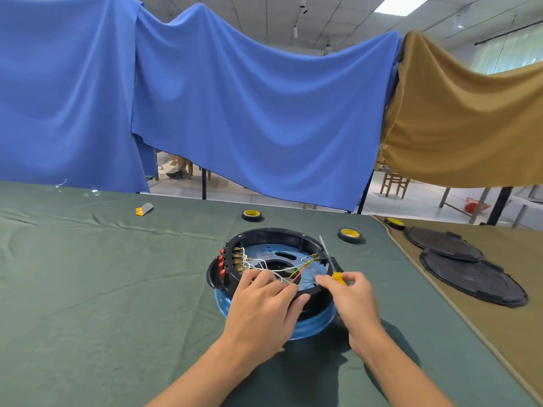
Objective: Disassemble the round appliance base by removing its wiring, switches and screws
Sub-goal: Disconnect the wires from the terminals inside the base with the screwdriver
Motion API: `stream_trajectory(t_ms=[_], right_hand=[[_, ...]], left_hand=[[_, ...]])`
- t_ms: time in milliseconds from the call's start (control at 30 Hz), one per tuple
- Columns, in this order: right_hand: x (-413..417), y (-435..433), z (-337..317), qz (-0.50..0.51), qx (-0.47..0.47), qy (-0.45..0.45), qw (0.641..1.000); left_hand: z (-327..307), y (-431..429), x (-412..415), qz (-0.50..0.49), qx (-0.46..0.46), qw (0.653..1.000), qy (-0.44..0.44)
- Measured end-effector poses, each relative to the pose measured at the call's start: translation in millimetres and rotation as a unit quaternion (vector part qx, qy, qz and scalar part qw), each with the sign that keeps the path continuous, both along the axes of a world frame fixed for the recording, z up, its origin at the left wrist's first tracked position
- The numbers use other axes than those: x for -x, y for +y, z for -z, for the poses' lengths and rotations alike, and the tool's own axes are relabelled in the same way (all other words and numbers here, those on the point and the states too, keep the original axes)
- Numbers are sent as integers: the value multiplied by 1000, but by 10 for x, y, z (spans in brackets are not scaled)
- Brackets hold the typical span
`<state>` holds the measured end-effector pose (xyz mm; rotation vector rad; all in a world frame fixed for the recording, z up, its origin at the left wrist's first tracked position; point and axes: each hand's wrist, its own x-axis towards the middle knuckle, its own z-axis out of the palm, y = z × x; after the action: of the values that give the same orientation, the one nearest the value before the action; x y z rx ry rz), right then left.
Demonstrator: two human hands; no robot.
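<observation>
Left hand (264,304) flat on base (264,234), right hand (355,301) (fingers curled) around screwdriver (338,277)

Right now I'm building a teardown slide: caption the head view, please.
Left hand rests on the open round appliance base, wiring exposed, right hand gripping a yellow-handled screwdriver.

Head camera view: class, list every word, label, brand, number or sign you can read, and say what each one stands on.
No text is readable.
Yellow-and-grey packet at far left: print too blurred.
Tape rolls: no legible label.
Round appliance base and screwdriver handle: no markings visible.
Black covers on the right: any moulded marks too faint.
</observation>
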<state>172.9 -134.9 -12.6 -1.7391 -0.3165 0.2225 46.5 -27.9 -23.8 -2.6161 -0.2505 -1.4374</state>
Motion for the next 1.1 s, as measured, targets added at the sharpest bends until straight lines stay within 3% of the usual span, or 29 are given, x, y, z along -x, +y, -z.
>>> stream_trajectory(t_ms=[333,467,533,600,700,833,933,1100], right_hand=[[-93,-100,-25,-38,-1,26,999],[-105,-129,-26,-47,-14,38,998],[-74,-117,18,-44,-23,34,998],[-23,-102,53,-33,-27,32,999],[57,-91,69,-9,-29,18,999],[207,-129,-7,46,56,-135,988],[291,-168,-114,26,80,-242,967],[218,-231,-392,-85,109,-298,945]], left_hand=[[-69,-12,85,45,52,991,112],[-159,111,124,26,43,997,61],[-217,245,140,-80,152,985,33],[-197,385,155,-158,290,942,62],[-90,471,151,-62,442,894,44],[-54,522,134,-13,482,876,-2],[-55,557,131,4,496,868,-6],[-40,665,183,69,508,858,11]])
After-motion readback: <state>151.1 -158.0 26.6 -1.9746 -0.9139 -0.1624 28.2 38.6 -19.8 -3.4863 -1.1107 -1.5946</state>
